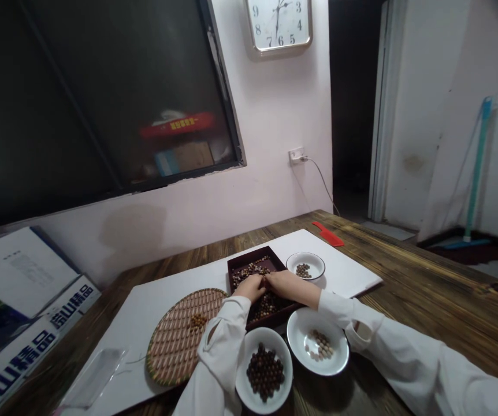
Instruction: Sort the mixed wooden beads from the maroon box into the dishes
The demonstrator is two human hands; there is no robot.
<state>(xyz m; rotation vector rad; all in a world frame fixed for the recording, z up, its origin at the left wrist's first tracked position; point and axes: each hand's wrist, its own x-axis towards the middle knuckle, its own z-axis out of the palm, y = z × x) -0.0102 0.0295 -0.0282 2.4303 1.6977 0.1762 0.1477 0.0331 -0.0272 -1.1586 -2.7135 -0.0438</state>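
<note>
nearest to me are two white bowls on the wooden table (426, 289): the left one (239, 384) is heaped with dark brown beads (265, 371), and the right one (301, 352) holds a smaller cluster of pale tan beads (320, 344). just past them, the person's white-sleeved arms reach forward to a dark brown square tray (242, 258). the left hand (249, 288) and right hand (290, 287) meet over mixed beads (266, 305) in the tray, both lying low with fingers curled inward and nearly closed. the fingertips are tucked out of sight, so i cannot tell whether either hand has hold of a bead. left of the tray sits a round woven mat (175, 341) with a small pile of tan beads (197, 321). beyond the tray, a small white bowl (316, 260) holds a few dark beads (303, 270). all of this rests on a white board (348, 260), with a red comb (327, 234) lying at its far corner. farther off, a square wall clock (278, 23) hangs on the pink wall above a socket (296, 154).
</note>
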